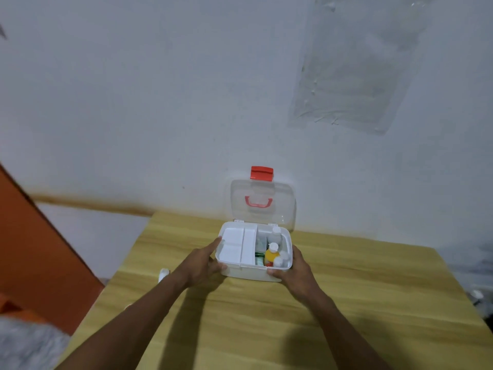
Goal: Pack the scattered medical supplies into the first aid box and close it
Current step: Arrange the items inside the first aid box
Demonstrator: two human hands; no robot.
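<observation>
A white first aid box (248, 273) stands on the wooden table (346, 303), its clear lid (264, 206) upright with a red latch (262, 173) and red handle (258, 202). A white divided tray (237, 245) fills its left half. On the right side lie a yellow bottle (272, 254), white bottles and a green packet (258, 259). My left hand (205, 263) grips the box's left front corner, index finger along the side. My right hand (293, 268) grips the right front corner, thumb on the front wall.
A small white item (163, 274) lies at the table's left edge near my left forearm. The wall rises right behind the box. An orange panel (32, 241) stands at the left. Grey fabric (24, 343) is at the bottom left.
</observation>
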